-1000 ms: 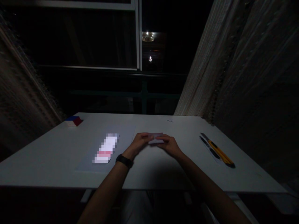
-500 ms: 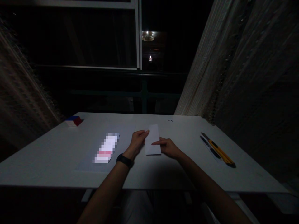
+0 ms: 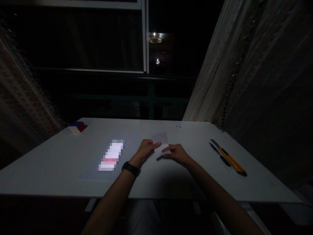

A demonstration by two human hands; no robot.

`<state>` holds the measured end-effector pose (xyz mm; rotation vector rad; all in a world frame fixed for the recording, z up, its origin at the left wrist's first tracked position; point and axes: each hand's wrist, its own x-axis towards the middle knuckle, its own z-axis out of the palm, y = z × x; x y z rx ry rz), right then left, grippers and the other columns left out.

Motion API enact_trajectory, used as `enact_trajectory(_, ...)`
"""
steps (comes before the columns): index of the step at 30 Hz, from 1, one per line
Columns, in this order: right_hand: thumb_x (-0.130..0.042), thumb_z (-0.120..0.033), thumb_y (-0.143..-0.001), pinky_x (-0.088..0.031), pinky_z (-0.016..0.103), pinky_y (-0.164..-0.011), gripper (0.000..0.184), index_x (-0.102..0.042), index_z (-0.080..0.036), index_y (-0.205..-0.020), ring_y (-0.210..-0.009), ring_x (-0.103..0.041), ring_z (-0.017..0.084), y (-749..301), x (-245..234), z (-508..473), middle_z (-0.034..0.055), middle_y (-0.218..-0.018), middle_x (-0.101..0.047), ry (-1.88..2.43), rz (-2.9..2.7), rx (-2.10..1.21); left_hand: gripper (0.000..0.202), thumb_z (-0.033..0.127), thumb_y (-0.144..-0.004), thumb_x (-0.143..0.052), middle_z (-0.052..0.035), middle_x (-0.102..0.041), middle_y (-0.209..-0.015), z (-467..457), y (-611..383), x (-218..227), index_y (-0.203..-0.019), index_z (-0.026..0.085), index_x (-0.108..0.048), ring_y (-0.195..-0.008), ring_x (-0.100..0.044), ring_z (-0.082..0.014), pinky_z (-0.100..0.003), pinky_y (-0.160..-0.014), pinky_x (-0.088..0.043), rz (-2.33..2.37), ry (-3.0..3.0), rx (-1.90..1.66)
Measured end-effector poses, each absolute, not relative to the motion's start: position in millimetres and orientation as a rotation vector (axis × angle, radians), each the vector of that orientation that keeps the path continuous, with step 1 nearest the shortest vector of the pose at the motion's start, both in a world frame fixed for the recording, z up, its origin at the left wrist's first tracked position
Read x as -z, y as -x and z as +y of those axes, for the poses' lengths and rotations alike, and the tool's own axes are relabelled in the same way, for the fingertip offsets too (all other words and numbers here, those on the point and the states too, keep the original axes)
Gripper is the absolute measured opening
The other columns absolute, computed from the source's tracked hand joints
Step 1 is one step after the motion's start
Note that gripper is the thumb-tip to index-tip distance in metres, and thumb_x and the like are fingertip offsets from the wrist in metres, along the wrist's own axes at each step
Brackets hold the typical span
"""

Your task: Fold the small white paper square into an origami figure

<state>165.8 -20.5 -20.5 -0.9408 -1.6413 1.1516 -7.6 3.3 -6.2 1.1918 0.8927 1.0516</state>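
Paper slip [image 3: 160,140] pinched between left hand [image 3: 144,150] and right hand [image 3: 176,154] above table [image 3: 61,163].

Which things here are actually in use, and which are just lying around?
In use:
- paper slip, pinched between both hands
- left hand
- right hand

Lying about:
- yellow utility knife, far right
- dark pen beside it
- coloured block, far left corner
- pale sheet, left of the hands
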Motion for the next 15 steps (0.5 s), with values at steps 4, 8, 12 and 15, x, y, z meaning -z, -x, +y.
enact_trajectory(4, -0.073, -0.028, -0.053, -0.045, 0.031, -0.072, 0.025, -0.07, -0.018, -0.076, -0.082, -0.06, 0.019, -167.6, 19.2, -21.8, 0.0057, -0.084, -0.067, 0.919, -1.666, -1.189, 0.032, 0.038, -0.052, -0.073, -0.006, -0.064, -0.061, 4.5, 8.2, 6.6, -0.063, 0.01, -0.064, -0.05, -0.054, -0.0107, -0.022, -0.047, -0.038, 0.953, -1.177, -1.078)
enact_trajectory(8, -0.073, -0.027, -0.054, -0.045, 0.029, -0.065, 0.021, -0.069, -0.016, -0.072, -0.074, -0.06, 0.017, -168.7, 18.0, -23.1, 0.0057, -0.082, -0.066, 0.924, -1.629, -1.256, 0.031, 0.035, -0.053, -0.073, -0.0086, -0.065, -0.067, 3.9, 7.7, 5.7, -0.067, 0.009, -0.065, -0.055, -0.057, -0.0129, -0.023, -0.051, -0.042, 0.903, -1.146, -1.07)
enact_trajectory(12, -0.073, -0.029, -0.055, -0.044, 0.027, -0.061, 0.02, -0.068, -0.014, -0.067, -0.061, -0.058, 0.014, -169.6, 20.2, -21.1, 0.0035, -0.067, -0.065, 0.96, -1.462, -1.3, 0.031, 0.031, -0.054, -0.074, -0.011, -0.066, -0.071, 3.3, 6.8, 4.0, -0.071, 0.006, -0.065, -0.059, -0.058, -0.0149, -0.026, -0.056, -0.045, 0.867, -1.101, -1.081)
enact_trajectory(15, -0.07, -0.033, -0.059, -0.045, 0.029, -0.064, 0.022, -0.067, -0.012, -0.065, -0.059, -0.057, 0.014, -170.5, 22.0, -18.8, 0.004, -0.063, -0.064, 0.929, -1.3, -1.337, 0.03, 0.03, -0.057, -0.072, -0.011, -0.066, -0.074, 3.1, 6.4, 3.9, -0.075, 0.006, -0.064, -0.062, -0.06, -0.0154, -0.027, -0.06, -0.048, 0.842, -1.095, -1.072)
